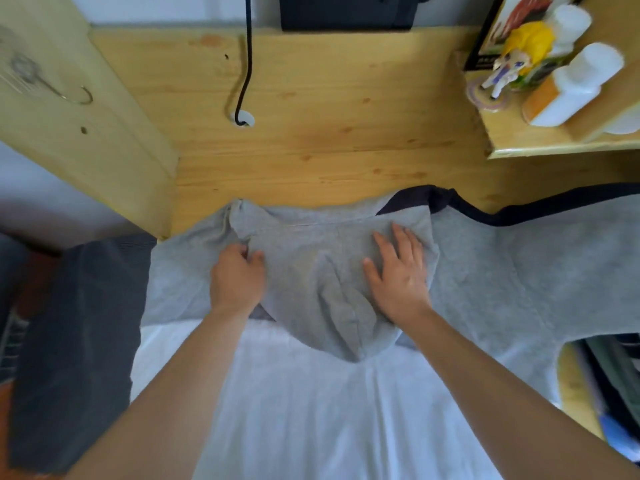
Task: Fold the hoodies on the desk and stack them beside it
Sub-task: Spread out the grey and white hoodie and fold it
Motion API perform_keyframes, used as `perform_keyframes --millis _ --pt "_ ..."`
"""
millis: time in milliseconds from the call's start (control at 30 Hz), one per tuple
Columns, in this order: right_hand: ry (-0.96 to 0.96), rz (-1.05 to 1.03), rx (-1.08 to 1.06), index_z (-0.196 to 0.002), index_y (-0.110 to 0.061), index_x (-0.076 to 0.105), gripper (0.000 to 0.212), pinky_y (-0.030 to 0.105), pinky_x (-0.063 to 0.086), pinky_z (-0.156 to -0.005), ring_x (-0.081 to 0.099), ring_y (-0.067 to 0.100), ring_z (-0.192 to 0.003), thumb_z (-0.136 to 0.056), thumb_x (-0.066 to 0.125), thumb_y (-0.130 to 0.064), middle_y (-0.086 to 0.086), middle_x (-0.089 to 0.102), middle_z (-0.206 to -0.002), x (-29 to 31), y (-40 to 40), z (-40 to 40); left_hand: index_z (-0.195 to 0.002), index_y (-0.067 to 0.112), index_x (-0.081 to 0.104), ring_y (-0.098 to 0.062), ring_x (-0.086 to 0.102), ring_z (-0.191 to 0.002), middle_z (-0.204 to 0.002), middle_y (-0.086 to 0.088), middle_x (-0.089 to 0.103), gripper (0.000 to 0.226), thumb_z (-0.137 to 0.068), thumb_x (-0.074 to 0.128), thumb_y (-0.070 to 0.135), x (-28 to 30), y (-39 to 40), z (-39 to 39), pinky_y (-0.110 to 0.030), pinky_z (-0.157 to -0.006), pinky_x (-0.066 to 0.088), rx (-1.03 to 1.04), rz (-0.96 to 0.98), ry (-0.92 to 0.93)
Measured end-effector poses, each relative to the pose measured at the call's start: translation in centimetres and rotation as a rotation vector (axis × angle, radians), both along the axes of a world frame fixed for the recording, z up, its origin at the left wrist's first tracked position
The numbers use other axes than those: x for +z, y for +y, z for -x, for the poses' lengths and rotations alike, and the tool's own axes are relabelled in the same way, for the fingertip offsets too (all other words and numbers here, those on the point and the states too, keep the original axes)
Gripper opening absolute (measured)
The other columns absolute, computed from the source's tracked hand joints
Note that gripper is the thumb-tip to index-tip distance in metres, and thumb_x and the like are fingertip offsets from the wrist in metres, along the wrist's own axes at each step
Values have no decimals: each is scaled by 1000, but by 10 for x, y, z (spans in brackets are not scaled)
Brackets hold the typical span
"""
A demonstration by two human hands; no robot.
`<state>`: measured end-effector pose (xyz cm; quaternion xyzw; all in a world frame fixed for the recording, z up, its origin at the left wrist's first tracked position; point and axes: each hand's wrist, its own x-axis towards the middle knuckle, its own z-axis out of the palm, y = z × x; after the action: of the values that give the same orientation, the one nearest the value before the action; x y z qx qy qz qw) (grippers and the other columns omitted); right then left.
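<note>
I have the grey hoodie (pixel 346 278) spread on the desk (pixel 311 133) near its front edge, right hand (pixel 398 271) flat on the hood to pin it, left hand (pixel 237 275) curled — pinching the cloth, I think — to straighten the shoulder.

— What are you seeing of the person on your feed?

— I'm seeing two bare forearms coming in from the bottom edge, no sleeves showing anywhere. The bare left hand (pixel 237 282) is wearing no ring, watch or glove that I'm able to make out.

— And the other side?

— I'm getting the same there: the bare right hand (pixel 398 275) is uncovered, with short nails showing on the fingers, and the wrist is carrying no band. Nothing else of the body is showing.
</note>
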<state>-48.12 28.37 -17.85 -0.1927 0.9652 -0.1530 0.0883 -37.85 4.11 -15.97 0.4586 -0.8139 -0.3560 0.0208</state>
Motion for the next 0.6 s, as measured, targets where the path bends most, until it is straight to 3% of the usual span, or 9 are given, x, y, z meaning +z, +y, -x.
perform_keyframes --millis 100,200,267,333,367,433,500,600 --pt "4 66 -15 -151 -16 42 56 47 11 -125 17 32 -151 -102 47 -42 13 27 -163 -3 15 -4 -88 13 57 -16 52 -69 -75 2 56 16 -101 56 21 19 -12 7 -33 -68 36 14 -30 211" --pt "88 169 -16 -139 -9 54 48 46 26 -120 33 33 -141 -98 55 -35 16 42 -152 1 28 -8 -107 12 58 -20 53 -88 -107 -3 58 14 -99 59 24 31 -7 -2 -32 -77 40 110 10 191" --pt "142 319 -216 -122 -7 62 30 46 43 -105 47 29 -121 -95 63 -21 13 53 -133 24 32 -17 -100 12 54 -25 55 -88 -103 -2 57 21 -98 60 32 33 12 -17 -36 -75 41 117 -24 93" --pt "-37 399 -519 -103 -14 58 18 40 48 -84 58 24 -96 -93 63 -27 5 61 -109 45 37 -28 -81 10 56 -32 63 -74 -77 -7 63 35 -97 59 40 39 37 -28 -38 -65 46 94 -220 -10" --pt "-190 380 -644 -97 -18 55 24 39 51 -79 63 25 -87 -90 64 -39 4 65 -98 50 39 -33 -76 8 58 -31 65 -62 -68 -9 64 42 -97 59 45 41 49 -31 -38 -58 49 128 -396 -43" --pt "-453 312 -761 -90 -23 54 43 42 60 -70 71 27 -70 -78 67 -62 6 71 -80 50 39 -40 -82 5 62 -27 65 -46 -71 -11 67 53 -95 58 57 43 70 -35 -30 -48 49 141 -674 -156" --pt "-614 317 -798 -82 -19 60 50 45 63 -61 73 28 -58 -72 71 -66 9 72 -67 44 41 -40 -85 9 63 -25 70 -50 -78 -9 71 62 -90 53 70 35 84 -39 -29 -50 52 -36 -565 -297" --pt "-615 274 -724 -68 -17 65 50 50 62 -68 73 35 -68 -59 60 -65 12 70 -62 23 45 -33 -72 14 57 -32 71 -71 -77 -7 71 53 -89 51 64 19 90 -43 -33 -68 53 -230 -191 -337"
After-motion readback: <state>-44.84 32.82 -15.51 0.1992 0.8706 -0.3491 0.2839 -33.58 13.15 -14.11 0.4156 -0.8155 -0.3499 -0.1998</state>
